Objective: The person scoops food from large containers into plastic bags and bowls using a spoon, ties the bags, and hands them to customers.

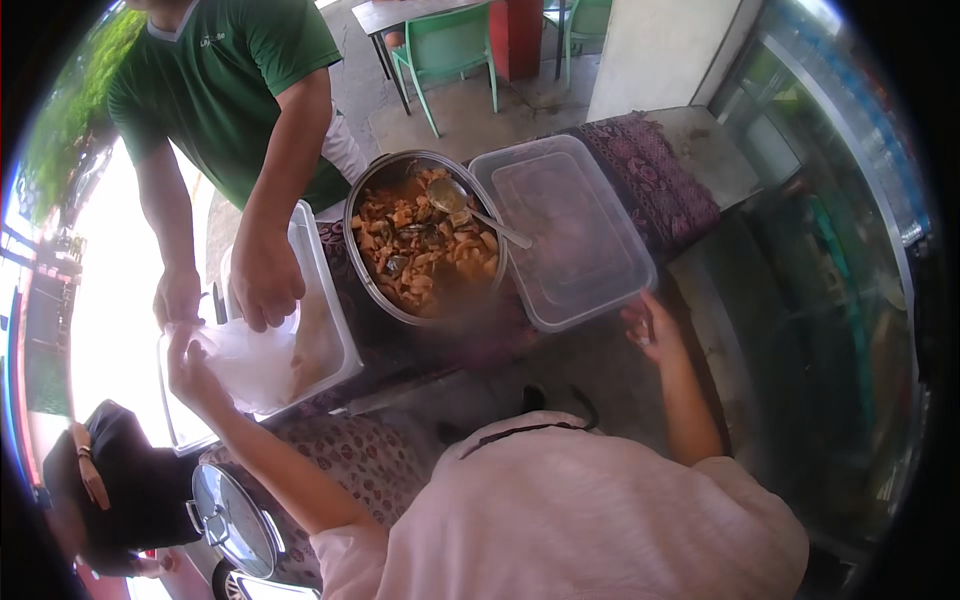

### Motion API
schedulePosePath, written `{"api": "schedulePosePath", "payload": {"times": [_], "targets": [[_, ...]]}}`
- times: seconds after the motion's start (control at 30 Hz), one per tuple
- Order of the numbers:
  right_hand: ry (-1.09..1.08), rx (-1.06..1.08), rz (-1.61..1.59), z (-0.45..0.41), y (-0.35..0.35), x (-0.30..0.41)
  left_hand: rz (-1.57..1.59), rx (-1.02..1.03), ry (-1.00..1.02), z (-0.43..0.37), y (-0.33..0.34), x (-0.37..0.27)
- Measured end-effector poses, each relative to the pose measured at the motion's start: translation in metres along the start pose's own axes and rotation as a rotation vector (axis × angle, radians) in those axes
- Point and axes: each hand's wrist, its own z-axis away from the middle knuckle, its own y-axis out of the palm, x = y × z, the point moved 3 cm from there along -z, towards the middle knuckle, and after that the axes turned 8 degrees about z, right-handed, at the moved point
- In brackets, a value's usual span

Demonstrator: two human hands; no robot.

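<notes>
My left hand (191,371) pinches the rim of a translucent plastic bag (251,367), which hangs over a clear plastic tub (326,322). A person in a green shirt stands across from me. One hand of theirs (178,296) is at the bag's edge, and the other (266,281) reaches down at its mouth; what that hand holds is hidden. With fingers apart, my right hand (656,330) is at the near right corner of a covered clear plastic container (566,232). Between the two containers sits an oval metal pan (360,274) of stew (420,247) with a metal serving spoon (450,196) resting in it.
A patterned purple cloth (637,165) covers the table. To my left, a lidded pot (236,517) stands on another printed cloth (360,465). A person in black (120,480) is at far left. Green chairs (448,49) stand beyond, and a glass case (817,247) lies right.
</notes>
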Motion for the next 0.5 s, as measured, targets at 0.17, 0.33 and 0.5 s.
{"api": "schedulePosePath", "payload": {"times": [0.17,0.33,0.5], "targets": [[-0.030,-0.121,-0.052,-0.035,-0.007,0.007,-0.232,-0.058,0.050,0.005,0.003,-0.005],[0.017,-0.042,-0.088,-0.053,-0.013,0.015,-0.698,-0.508,0.604,0.079,0.042,-0.112],[-0.040,0.121,-0.048,-0.069,-0.031,0.028,-0.095,0.641,-0.110,0.218,0.205,-0.108]]}}
